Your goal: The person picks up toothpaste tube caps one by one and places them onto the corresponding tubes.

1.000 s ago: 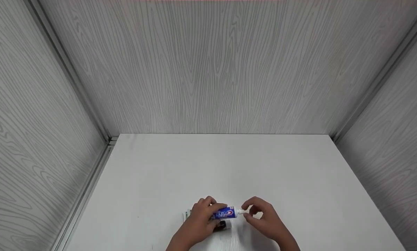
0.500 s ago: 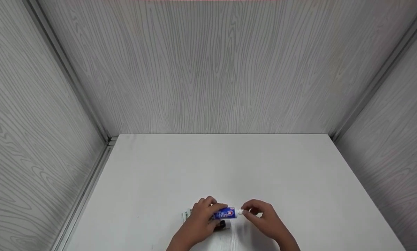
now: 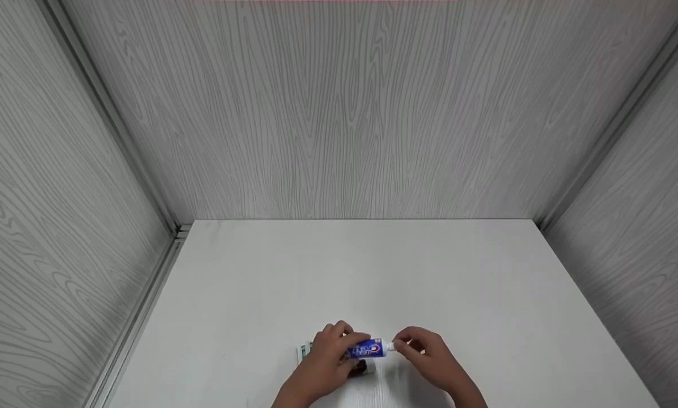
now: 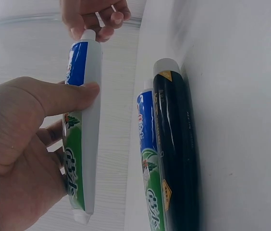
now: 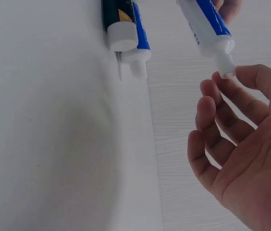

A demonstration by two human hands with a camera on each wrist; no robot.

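My left hand (image 3: 327,354) grips a toothpaste tube (image 4: 90,130), thumb across its blue, green and white side. The tube is held above the table, its capped end pointing to the right in the head view. The small white toothpaste cap (image 5: 226,65) is at the thumb and index fingertips of my right hand (image 5: 241,139), which pinch it. The other right fingers are loosely bent, apart from the tube. In the head view, that right hand (image 3: 429,357) faces the left one, and its fingertips partly hide the cap.
A dark tube (image 4: 176,144) with a white cap and gold marks lies on the white table (image 3: 361,272). Right beside it lies another blue and green toothpaste tube (image 4: 148,130). In the head view my left hand mostly covers both. Grey wood-grain walls (image 3: 339,113) enclose the table.
My right fingertips have drawn together on the cap, and less of the white end shows beyond the tube. My left hand and the tube stay nearly where they were.
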